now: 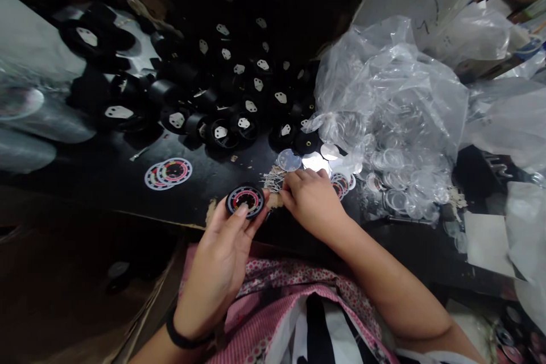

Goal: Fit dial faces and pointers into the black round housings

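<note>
My left hand [222, 253] holds a round black gauge housing [245, 200] with a red, white and black dial face, thumb on its rim, just above the near edge of the black table [106, 176]. My right hand [311, 199] lies knuckles up beside it, fingers curled down into a small heap of thin metal pins [273, 181]. What its fingertips pinch is hidden. A clear round lens [289, 160] lies just beyond the pins.
Many black housings with white back plates [239, 96] are piled at the back. Two printed dial faces [168, 173] lie to the left. A clear plastic bag of transparent rings [392, 125] fills the right side. More dial faces [341, 183] sit by my right hand.
</note>
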### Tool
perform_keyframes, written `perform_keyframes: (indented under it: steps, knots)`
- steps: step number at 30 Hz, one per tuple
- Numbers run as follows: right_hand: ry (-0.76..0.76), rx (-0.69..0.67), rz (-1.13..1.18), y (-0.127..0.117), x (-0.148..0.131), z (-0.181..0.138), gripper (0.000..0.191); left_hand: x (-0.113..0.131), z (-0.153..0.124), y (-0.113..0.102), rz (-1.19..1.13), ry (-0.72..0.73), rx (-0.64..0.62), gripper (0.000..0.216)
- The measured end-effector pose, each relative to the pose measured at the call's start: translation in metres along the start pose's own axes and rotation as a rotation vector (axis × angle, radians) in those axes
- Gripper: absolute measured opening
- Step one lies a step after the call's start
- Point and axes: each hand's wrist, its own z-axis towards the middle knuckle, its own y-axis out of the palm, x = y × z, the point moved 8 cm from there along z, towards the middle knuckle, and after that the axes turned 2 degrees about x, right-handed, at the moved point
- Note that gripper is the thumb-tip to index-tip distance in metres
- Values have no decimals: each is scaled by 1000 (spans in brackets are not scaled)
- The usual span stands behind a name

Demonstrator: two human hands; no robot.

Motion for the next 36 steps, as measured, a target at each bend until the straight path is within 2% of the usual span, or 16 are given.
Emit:
perform_keyframes:
  steps: [9,17,21,25,31,36]
  knots:
    - [35,-3,130,3,5,-1,15,1,0,-5,1,37,32,16]
    - [27,13,29,1,-8,5,18,4,0,-7,-8,19,29,16]
    - [54,-4,134,0,1,4,16,5,3,-11,0,23,45,17]
    - [87,69,76,-7,13,11,20,4,4,-10,-8,33,12,16]
    - [10,91,-39,-7,5,29,19,0,4,-9,-3,0,-5,21]
    - [0,82,28,-10,4,31,15,-6,5,-8,-37,-92,15,22]
